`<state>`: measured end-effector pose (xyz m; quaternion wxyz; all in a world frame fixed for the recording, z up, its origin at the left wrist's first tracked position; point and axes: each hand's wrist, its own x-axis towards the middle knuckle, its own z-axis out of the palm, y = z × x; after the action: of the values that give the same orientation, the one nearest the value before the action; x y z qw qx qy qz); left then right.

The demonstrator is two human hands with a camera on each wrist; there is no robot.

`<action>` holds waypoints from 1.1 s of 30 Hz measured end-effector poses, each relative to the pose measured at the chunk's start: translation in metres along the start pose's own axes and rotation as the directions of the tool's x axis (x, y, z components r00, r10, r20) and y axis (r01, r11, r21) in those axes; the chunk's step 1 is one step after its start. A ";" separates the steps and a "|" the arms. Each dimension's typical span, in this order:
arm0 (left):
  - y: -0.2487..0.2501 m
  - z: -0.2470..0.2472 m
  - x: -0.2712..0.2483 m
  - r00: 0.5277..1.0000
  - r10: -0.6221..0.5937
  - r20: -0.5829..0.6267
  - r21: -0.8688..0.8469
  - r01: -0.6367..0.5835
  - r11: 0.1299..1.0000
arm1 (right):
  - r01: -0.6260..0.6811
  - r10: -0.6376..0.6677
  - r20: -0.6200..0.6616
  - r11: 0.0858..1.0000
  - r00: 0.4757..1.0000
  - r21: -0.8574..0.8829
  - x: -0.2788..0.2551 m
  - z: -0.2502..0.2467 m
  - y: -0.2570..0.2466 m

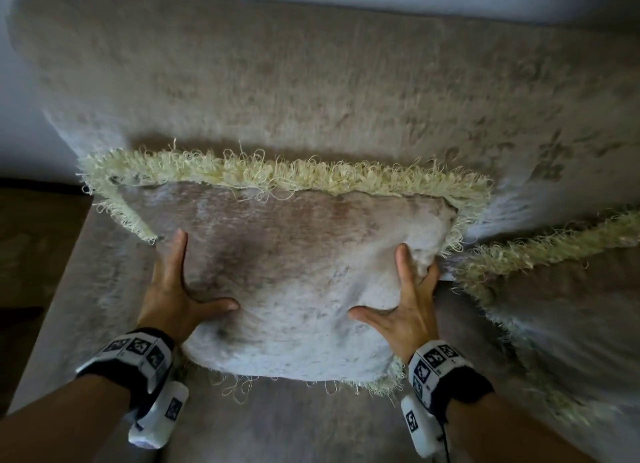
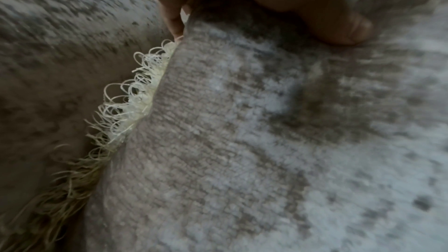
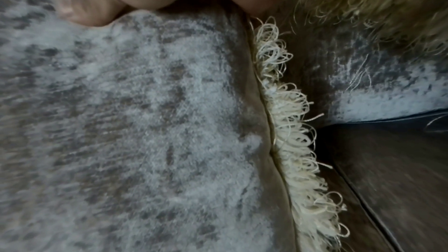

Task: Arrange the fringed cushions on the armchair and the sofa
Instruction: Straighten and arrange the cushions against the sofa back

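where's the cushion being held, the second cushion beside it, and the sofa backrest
held fringed cushion (image 1: pixel 287 272): head view, middle of its front face
second fringed cushion (image 1: pixel 561 310): head view, its fabric face, right of the first
sofa backrest (image 1: pixel 277 81): head view, bare upholstery above the cushion

A home living room: a plush grey-beige sofa (image 1: pixel 311 81) stands against a plain wall (image 1: pixel 20 81), with fringed cushions (image 1: pixel 294 254) on its seat.
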<state>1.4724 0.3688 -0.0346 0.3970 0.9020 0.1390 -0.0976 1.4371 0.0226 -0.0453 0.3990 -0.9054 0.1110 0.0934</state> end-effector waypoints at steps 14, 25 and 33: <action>0.019 -0.013 -0.056 0.997 0.035 -0.072 -0.143 -0.045 0.989 | 0.150 -0.149 -0.073 0.989 0.986 0.013 -0.037 -0.044 -0.052; 0.034 0.031 -0.081 0.976 -0.165 -0.140 -0.467 0.082 0.880 | 0.512 -0.544 0.022 0.775 0.839 -0.371 0.013 -0.121 -0.131; 0.005 0.078 -0.079 0.908 -0.417 -0.034 -0.590 0.318 0.742 | 0.603 -0.562 0.267 0.578 0.783 -0.550 0.051 -0.084 -0.162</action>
<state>1.3950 0.2939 -0.0603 0.6090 0.6999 0.3694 -0.0536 1.5377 0.0599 0.1114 0.0971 -0.9655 -0.2410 0.0162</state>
